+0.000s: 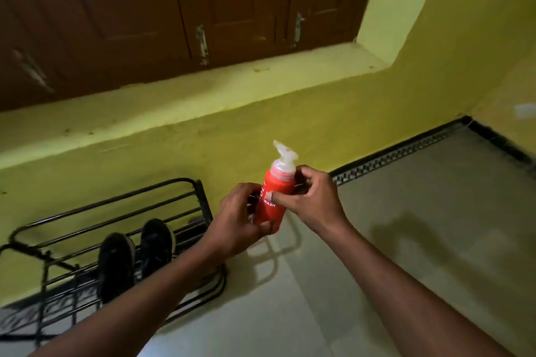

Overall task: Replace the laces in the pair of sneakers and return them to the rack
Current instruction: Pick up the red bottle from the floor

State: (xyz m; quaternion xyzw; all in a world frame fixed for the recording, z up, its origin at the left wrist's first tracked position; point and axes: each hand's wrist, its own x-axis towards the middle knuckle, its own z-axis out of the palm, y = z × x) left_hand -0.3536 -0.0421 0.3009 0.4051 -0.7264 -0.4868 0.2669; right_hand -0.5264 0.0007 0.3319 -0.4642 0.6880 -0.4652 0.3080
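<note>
A red pump bottle (275,197) with a clear pump head and the word WASH on it is held upright in mid-air. My left hand (235,223) grips its lower part from the left. My right hand (313,200) holds its upper body from the right, thumb across the label. Two dark sneakers (136,255) stand side by side on a lower shelf of the black metal shoe rack (110,206) at the lower left, partly behind my left forearm. Their laces cannot be made out.
The rack stands against a yellow wall (174,153) with a ledge under brown wooden shutters (174,9). A pale tiled floor (406,226) with a dark patterned border (406,151) spreads to the right and front.
</note>
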